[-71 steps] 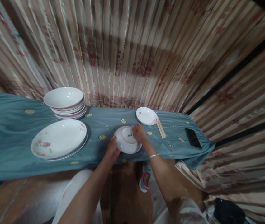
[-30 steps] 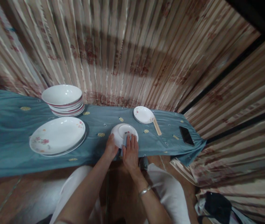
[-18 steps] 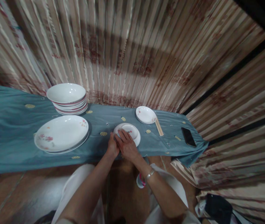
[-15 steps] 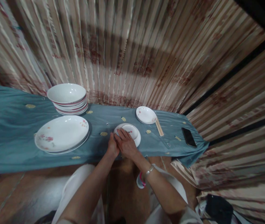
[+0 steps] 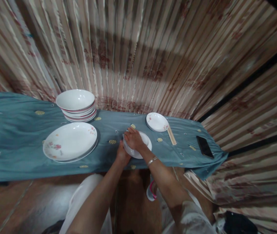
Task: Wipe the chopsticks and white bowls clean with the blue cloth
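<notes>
A white saucer (image 5: 138, 156) lies near the front edge of the cloth-covered table, with a small white bowl (image 5: 146, 139) on it. My right hand (image 5: 133, 139) reaches over the bowl and hides much of it, its fingers bent over the left, far side of the rim. At the saucer's left edge is my left hand (image 5: 123, 154), its fingers closed on the rim and partly out of sight beneath.
Left stand a stack of deep white bowls (image 5: 76, 99) and large oval plates (image 5: 71, 139). Small flowered plates (image 5: 156, 122) sit beyond the saucer, chopsticks (image 5: 172, 135) beside them. A phone (image 5: 205, 147) lies right; a pleated curtain (image 5: 118, 65) hangs behind the table (image 5: 26, 139).
My right hand has shifted toward the far side of the bowl, its fingers now more bent. My left hand stays at the saucer's left edge. The whole view has shifted slightly.
</notes>
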`<state>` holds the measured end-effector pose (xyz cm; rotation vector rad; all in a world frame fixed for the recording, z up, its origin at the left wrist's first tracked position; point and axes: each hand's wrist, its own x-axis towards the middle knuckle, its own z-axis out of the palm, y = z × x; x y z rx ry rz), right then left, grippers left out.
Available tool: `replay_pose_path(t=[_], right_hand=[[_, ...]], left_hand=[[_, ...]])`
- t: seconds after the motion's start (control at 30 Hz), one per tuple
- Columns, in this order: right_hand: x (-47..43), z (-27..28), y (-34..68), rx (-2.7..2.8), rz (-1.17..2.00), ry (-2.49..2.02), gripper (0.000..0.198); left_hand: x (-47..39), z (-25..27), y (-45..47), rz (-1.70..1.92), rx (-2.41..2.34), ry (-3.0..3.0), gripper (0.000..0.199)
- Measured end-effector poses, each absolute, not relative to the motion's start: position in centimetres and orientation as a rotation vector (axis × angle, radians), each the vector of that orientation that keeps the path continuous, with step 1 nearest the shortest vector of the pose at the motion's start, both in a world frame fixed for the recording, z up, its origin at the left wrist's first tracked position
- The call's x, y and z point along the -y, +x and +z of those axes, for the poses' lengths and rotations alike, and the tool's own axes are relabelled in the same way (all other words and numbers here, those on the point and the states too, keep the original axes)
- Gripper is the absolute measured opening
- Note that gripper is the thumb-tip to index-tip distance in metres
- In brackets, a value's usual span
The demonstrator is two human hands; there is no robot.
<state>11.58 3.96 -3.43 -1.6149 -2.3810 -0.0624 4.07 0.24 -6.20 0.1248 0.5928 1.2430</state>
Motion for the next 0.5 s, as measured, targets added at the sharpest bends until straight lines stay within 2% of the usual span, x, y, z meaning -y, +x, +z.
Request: replay_pose_path(t=[0.13,0.3,0.37,0.5], right_hand=[[-4.8,-3.2,11.8,2.359,-0.043,-1.696,0.032],[-4.7,-3.0,12.2,2.252,-0.053,-1.742,0.035],[-4.3,-2.8,12.5,2.218,-0.073,-1.682,0.039],[-3.4,-2.7,13.2,2.41,0.003,-1.476,0.032]], left_hand=[[0.0,-6.2,4.1,1.253,-0.679,0.121,0.026],[0.3,-6.0,4.0,1.25,-0.764,0.141,0.026],[0.3,-5.9,4.1,1.268,-0.771,0.114,0.025],[0.2,-5.7,4.2,1.289,-0.765,0.089,0.025]])
